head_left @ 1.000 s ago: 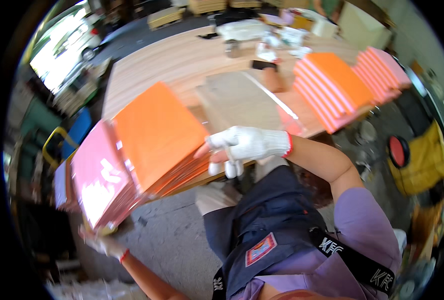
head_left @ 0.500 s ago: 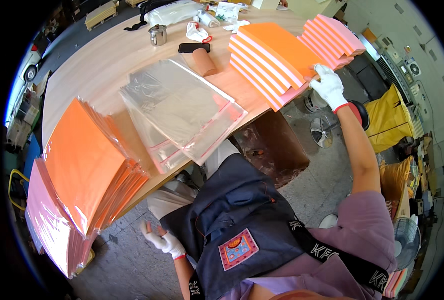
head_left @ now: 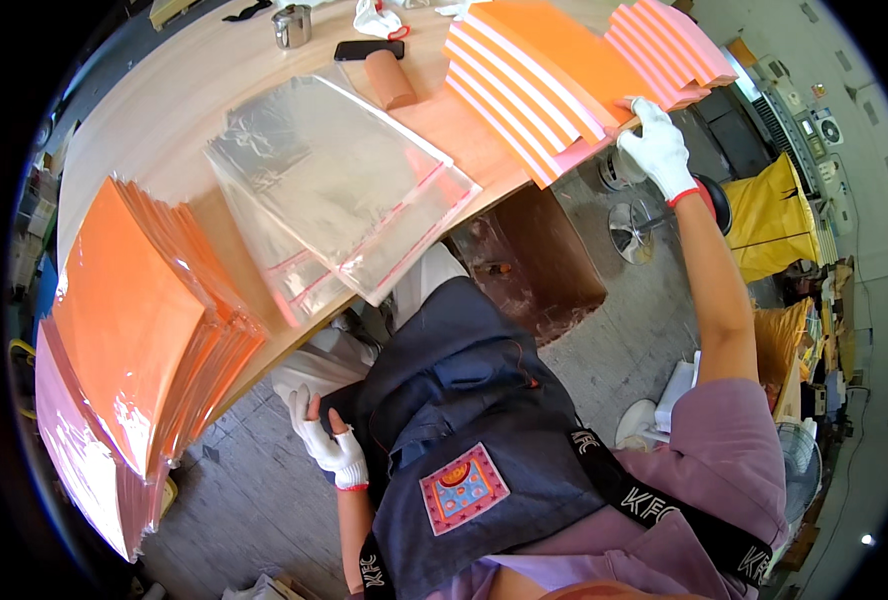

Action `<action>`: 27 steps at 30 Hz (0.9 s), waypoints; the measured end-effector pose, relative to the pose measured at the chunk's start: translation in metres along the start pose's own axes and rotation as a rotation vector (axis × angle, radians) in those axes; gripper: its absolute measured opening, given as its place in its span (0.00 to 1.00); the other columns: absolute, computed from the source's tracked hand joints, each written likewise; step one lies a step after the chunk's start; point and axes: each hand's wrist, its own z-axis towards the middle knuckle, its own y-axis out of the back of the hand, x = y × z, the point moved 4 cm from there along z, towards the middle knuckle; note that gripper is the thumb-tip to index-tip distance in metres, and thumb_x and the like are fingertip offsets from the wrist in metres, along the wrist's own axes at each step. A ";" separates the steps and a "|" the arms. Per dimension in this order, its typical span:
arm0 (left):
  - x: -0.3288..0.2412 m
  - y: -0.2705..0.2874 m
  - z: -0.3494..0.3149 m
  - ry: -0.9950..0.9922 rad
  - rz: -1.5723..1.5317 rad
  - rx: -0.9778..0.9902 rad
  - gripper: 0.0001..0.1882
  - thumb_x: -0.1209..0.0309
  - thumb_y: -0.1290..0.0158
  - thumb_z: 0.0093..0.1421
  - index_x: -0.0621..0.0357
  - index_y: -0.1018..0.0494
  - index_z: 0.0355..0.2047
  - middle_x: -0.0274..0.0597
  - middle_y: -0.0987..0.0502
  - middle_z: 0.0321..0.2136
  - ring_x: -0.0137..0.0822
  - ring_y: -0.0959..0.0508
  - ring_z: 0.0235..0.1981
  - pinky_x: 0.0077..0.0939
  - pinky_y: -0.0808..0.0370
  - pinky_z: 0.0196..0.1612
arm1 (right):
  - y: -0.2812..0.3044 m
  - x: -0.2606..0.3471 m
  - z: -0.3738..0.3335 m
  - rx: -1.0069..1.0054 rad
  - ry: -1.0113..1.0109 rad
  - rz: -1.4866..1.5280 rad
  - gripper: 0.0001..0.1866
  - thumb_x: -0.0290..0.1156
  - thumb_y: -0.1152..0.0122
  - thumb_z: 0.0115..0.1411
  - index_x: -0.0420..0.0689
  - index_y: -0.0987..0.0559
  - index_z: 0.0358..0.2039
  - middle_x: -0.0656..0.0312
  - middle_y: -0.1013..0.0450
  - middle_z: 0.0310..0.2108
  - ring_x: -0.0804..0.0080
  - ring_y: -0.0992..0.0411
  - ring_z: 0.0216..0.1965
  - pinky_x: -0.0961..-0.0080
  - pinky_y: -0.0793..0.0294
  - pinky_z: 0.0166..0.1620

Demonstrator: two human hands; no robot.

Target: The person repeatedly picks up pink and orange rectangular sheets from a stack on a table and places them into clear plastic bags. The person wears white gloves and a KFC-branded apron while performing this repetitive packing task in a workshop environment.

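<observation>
- Our right hand (head_left: 657, 150), in a white knit glove with a red cuff, reaches to the near right corner of the stack of orange and pale pink sheets (head_left: 564, 60); its bare fingertips touch that corner.
- Whether the right grip is closed on any sheets, we cannot tell.
- Our left hand (head_left: 329, 440), gloved alike, hangs below the near edge of the tabletop (head_left: 164, 110), just beside our dark apron (head_left: 464, 380); its grip is loose and empty, fingers apart and slightly bent.
- The stack of orange and pale pink sheets sits at the right part of the tabletop, orange on top, its layers stepped along the left side.
- Just beyond it, to the right, we see a pink stack (head_left: 684, 45), also stepped.
- Clear plastic bags (head_left: 334, 170) with red-lined edges lie overlapped in front of us, some reaching past the tabletop's near edge.
- To our left, an orange stack in clear film (head_left: 124, 310) slopes beside a pink stack in clear film (head_left: 69, 430).
- Behind the bags we have a brown roll (head_left: 392, 80) next to a black phone (head_left: 369, 50), with a metal cup (head_left: 292, 27) farther left.
- Under the tabletop stands a brown box (head_left: 554, 270).
</observation>
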 end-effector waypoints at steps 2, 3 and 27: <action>0.001 -0.002 -0.002 -0.007 0.001 0.023 0.14 0.77 0.53 0.56 0.69 0.30 0.44 0.53 0.31 0.51 0.54 0.35 0.56 0.42 0.40 0.58 | -0.002 -0.003 0.002 0.001 -0.005 0.044 0.27 0.49 0.37 0.48 0.47 0.27 0.46 0.54 0.30 0.48 0.56 0.34 0.51 0.66 0.35 0.53; 0.002 -0.004 -0.002 -0.011 -0.001 0.033 0.14 0.77 0.53 0.56 0.69 0.30 0.43 0.52 0.31 0.51 0.54 0.35 0.56 0.42 0.40 0.58 | -0.001 -0.002 0.003 0.019 -0.011 0.060 0.27 0.49 0.37 0.48 0.47 0.26 0.45 0.54 0.30 0.48 0.56 0.34 0.51 0.66 0.35 0.53; 0.020 -0.007 -0.009 0.094 -0.050 0.070 0.14 0.76 0.53 0.56 0.67 0.29 0.43 0.52 0.30 0.50 0.52 0.34 0.55 0.40 0.40 0.57 | -0.008 -0.017 0.013 0.125 -0.003 0.262 0.26 0.44 0.37 0.51 0.42 0.26 0.48 0.55 0.27 0.45 0.65 0.29 0.45 0.74 0.32 0.48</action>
